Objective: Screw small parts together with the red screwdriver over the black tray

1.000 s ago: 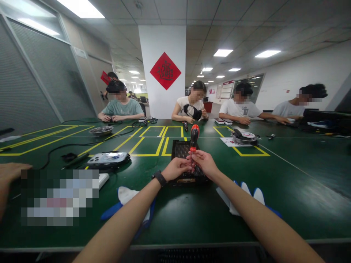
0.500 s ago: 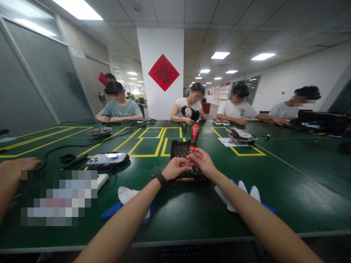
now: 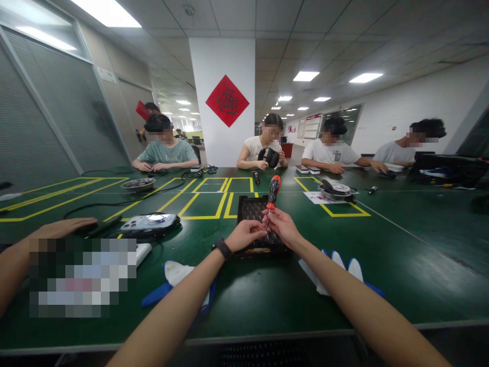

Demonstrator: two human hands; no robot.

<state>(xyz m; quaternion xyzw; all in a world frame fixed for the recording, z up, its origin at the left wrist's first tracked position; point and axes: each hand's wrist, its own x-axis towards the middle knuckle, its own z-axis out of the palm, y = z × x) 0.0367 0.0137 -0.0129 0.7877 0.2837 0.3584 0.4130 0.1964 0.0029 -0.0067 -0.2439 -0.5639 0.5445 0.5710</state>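
Note:
A screwdriver [image 3: 274,191] with a red and black handle stands nearly upright, its handle leaning slightly right. Fingers of my right hand [image 3: 283,228] are closed round its shaft, just below the handle. My left hand [image 3: 243,237], with a dark band at the wrist, pinches close to the lower end of the shaft. Whatever lies between those fingertips is too small to make out. Both hands are over a black open tray [image 3: 243,205] with a patterned inside. My fingers hide part of it.
Blue and white gloves [image 3: 178,272] lie beside each forearm. To the left are a phone [image 3: 151,222], a power strip [image 3: 144,253], cables and another person's hand [image 3: 71,226]. Metal bowls [image 3: 138,184] and a small dark tool [image 3: 256,177] sit farther back. Several people sit opposite.
The screwdriver's handle has tipped a little to the right, while my hands stay nearly in place. At the left, another person's hand has reached farther in over the table.

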